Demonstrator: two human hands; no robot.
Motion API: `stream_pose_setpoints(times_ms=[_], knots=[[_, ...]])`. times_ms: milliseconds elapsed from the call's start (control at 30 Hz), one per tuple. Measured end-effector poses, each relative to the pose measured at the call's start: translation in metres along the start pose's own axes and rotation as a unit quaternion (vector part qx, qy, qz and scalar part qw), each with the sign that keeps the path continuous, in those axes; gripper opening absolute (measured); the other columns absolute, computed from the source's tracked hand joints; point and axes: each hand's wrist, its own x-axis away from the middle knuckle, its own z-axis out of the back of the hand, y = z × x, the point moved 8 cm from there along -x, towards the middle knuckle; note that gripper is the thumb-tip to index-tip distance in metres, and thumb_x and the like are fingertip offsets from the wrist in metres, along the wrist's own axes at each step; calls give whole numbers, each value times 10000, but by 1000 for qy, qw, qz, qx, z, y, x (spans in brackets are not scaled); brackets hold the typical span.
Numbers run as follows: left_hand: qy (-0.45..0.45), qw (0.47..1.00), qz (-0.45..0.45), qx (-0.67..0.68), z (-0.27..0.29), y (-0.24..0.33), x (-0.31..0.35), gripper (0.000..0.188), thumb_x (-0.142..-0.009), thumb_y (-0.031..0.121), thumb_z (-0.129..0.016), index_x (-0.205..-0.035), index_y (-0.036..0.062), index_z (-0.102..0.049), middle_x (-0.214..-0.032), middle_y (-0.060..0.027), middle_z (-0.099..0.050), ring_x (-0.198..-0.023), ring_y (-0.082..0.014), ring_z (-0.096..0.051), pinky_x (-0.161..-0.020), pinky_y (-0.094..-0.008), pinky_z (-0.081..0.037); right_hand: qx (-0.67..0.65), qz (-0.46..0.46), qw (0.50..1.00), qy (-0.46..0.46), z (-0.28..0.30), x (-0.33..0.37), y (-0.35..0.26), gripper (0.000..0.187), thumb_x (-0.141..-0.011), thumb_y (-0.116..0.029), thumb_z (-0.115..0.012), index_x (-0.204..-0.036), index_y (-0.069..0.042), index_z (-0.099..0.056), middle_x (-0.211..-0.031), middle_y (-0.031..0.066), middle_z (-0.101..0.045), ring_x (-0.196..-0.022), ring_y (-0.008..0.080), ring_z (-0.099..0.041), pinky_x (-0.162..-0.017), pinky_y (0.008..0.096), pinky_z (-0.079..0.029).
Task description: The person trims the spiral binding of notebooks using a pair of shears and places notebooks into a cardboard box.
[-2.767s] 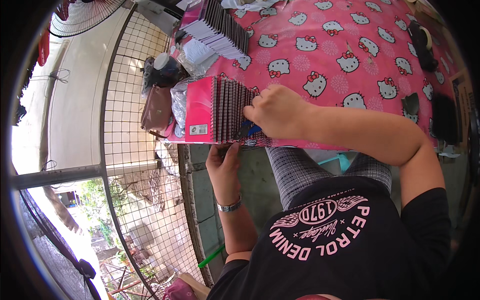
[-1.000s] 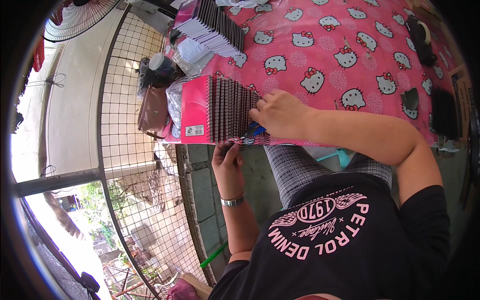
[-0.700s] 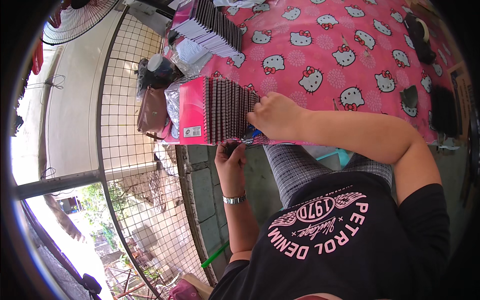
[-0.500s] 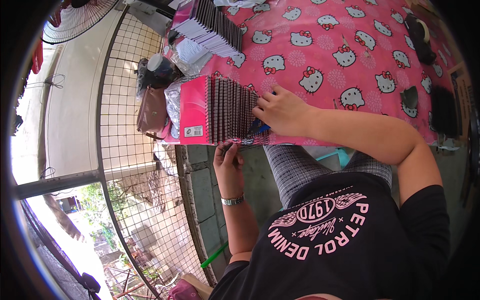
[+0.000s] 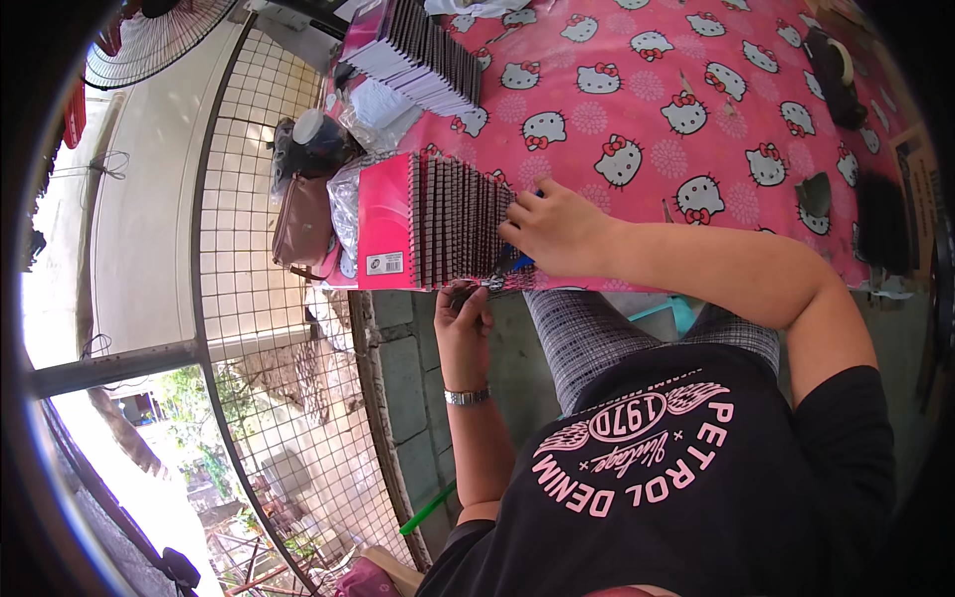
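A fanned stack of spiral-bound notebooks (image 5: 384, 221) with pink covers lies at the near edge of the table, its dark coils facing right. My right hand (image 5: 565, 231) is closed around blue-handled pliers (image 5: 511, 261) beside the coils. The metal jaws point down and left, close to my left fingertips. Below the table edge, my left hand (image 5: 464, 320) is closed in a pinch at the near ends of the coils. Something small and dark shows between its fingers, too small to make out.
A second stack of spiral notebooks (image 5: 418, 62) stands farther back on the pink patterned tablecloth (image 5: 637, 90). Clear plastic wrap, a brown pouch (image 5: 302, 221) and a white-lidded container (image 5: 308, 124) sit at the left. A tape dispenser (image 5: 838, 75) is at the far right.
My left hand has shifted slightly right along the coil ends. The pliers' jaws have moved down and left, nearer to the left fingertips. The notebooks have barely moved.
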Motion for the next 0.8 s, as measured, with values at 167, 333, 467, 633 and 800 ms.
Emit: stream_pose_setpoints(times_ms=[167, 333, 467, 633, 800], knots=[[-48, 998, -24, -45, 9, -11, -9, 205, -881, -19, -661, -1029, 67, -549, -802, -31, -631, -576, -93, -535, -476, -221, -391, -72, -67, 971, -219, -27, -4, -1, 141, -796, -174, -617, -897, -78, -633, -819, 56, -662, -836, 237, -654, -793, 379, -485], [12, 1000, -2, 29, 12, -12, -8, 189, -886, -15, -658, -1009, 67, -539, -814, -35, -635, -569, -97, -528, -478, -222, -393, -28, -61, 991, -112, -14, 7, 13, 147, -801, -178, -612, -905, -77, -637, -829, 61, -668, -842, 246, -659, -808, 383, -488], [44, 997, 25, 52, 2, -18, -5, 210, -882, -15, -667, -1020, 65, -531, -839, -34, -635, -579, -89, -524, -485, -217, -393, 12, -16, 999, -35, -12, 8, 7, 162, -798, -184, -615, -917, -77, -641, -847, 69, -674, -850, 249, -659, -818, 386, -485], [18, 997, -39, -65, 1, -15, -6, 249, -863, -17, -694, -1027, 69, -527, -839, -21, -630, -600, -74, -524, -495, -207, -380, -66, -83, 967, -230, -33, 6, 5, 167, -797, -179, -612, -930, -83, -645, -879, 65, -677, -883, 252, -649, -847, 392, -474], [51, 997, -47, -46, 10, -13, -1, 262, -860, -17, -697, -1042, 70, -530, -820, -18, -627, -602, -75, -525, -509, -202, -382, -59, -82, 980, -173, -30, 19, 10, 140, -810, -165, -597, -917, -85, -640, -901, 69, -684, -886, 254, -646, -813, 385, -473]])
